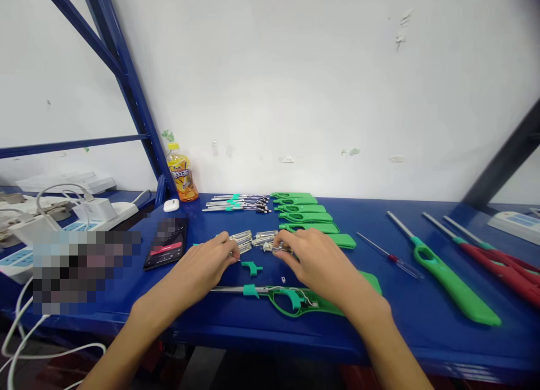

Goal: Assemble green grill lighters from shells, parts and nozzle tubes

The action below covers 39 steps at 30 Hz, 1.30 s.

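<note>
- My right hand (314, 258) is pinching a clear piece (273, 247) between thumb and fingers, just above the table.
- My left hand (213, 258) is curling its fingertips together beside the clear parts (243, 241); I cannot tell whether it is gripping anything.
- Between my hands, a loose teal trigger (252, 268) is lying on the blue table (236, 328).
- Nearest me, an open green handle (331, 305) is lying with a metal tube, a second trigger and a thin wire in it; a tiny white piece (283, 279) is resting just beyond.
- I am probably handling small inner parts at this step.
- The next move, I am judging, is calling for a light, exact fingertip grip and careful turning of the clear piece.
- Farther out, closed-looking green handles (306, 209) are lying in a row.
</note>
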{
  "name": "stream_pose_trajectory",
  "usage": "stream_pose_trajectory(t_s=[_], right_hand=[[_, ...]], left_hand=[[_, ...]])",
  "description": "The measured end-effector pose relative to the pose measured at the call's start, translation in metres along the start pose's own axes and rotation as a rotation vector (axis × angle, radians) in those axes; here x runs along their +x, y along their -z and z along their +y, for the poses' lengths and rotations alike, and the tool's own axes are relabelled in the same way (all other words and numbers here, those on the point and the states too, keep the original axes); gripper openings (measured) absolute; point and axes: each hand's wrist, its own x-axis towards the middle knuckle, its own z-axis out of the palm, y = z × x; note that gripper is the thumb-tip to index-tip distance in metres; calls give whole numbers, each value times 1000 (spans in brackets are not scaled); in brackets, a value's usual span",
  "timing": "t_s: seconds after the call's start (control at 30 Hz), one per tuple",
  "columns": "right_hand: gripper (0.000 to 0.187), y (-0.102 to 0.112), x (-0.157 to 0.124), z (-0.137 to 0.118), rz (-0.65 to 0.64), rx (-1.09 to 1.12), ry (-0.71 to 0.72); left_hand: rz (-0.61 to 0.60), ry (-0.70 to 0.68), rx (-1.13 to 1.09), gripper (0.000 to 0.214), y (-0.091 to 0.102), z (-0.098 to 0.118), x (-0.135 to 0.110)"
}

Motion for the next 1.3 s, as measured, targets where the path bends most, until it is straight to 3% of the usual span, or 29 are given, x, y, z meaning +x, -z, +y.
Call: stream_pose_trajectory(t_s=[0.33,0.67,0.83,0.9,1.17,1.3], right_hand=[[9,-3,-2,0,24,27,17],[10,-1,-2,-4,1,40,44],[30,-5,-3,-5,-4,60,76],[37,-6,-3,-7,6,108,75],[11,-1,-2,-31,88,403,121],[7,-4,0,-35,100,438,117]], left_hand=[[190,44,-63,20,5,6,-3],[214,20,-151,17,6,8,-4],[234,11,-205,17,10,14,-7],[243,11,-279,19,14,17,-10],[364,35,-799,31,28,23,-17],[310,9,-968,36,34,29,-21]])
